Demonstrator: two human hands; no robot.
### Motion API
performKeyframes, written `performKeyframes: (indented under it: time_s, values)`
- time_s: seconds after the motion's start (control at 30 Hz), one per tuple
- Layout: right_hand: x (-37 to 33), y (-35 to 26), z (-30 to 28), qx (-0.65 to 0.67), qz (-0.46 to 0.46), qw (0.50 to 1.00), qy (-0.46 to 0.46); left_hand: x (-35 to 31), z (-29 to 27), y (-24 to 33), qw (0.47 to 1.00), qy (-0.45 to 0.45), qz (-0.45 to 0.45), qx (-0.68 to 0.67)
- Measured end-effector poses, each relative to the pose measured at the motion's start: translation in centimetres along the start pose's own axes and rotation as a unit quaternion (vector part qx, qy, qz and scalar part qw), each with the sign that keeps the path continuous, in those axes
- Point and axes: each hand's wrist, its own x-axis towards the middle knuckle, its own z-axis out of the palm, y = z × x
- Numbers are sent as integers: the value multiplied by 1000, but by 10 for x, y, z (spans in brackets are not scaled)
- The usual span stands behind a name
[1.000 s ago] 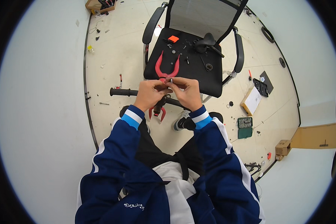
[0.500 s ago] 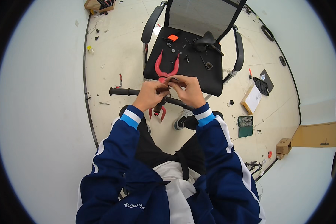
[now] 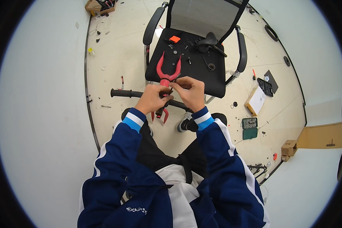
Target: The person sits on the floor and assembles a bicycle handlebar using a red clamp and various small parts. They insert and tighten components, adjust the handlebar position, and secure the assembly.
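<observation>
Right hand (image 3: 193, 93) pinched a slim dark piece (image 3: 177, 78) by the red fork (image 3: 159, 71), prongs out over the black seat (image 3: 209, 85). Left hand (image 3: 152, 98) had fingers bunched at the fork's stem; grip hidden, couldn't tell. Steady left, piece kept square, suited this best, I judged.

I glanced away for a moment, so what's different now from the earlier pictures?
The right hand has shifted its fingertips slightly rightward, and the left hand has dipped a little, so more of the upper red fork shows. The right fingertips still pinch a small dark piece; nothing is visibly let go. The handlebar, chair and saddle stayed put.
</observation>
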Motion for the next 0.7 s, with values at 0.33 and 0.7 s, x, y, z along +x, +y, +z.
performKeyframes:
  time_s: [0.33, 0.7]
  values:
    - [6, -6, -10, 129, 46, 977, -162, 0, -1, 6, 1000, 3, 8, -19]
    - [-5, 6, 3, 94, 15, 995, -22, -3, 6, 13, 996, 84, 26, -23]
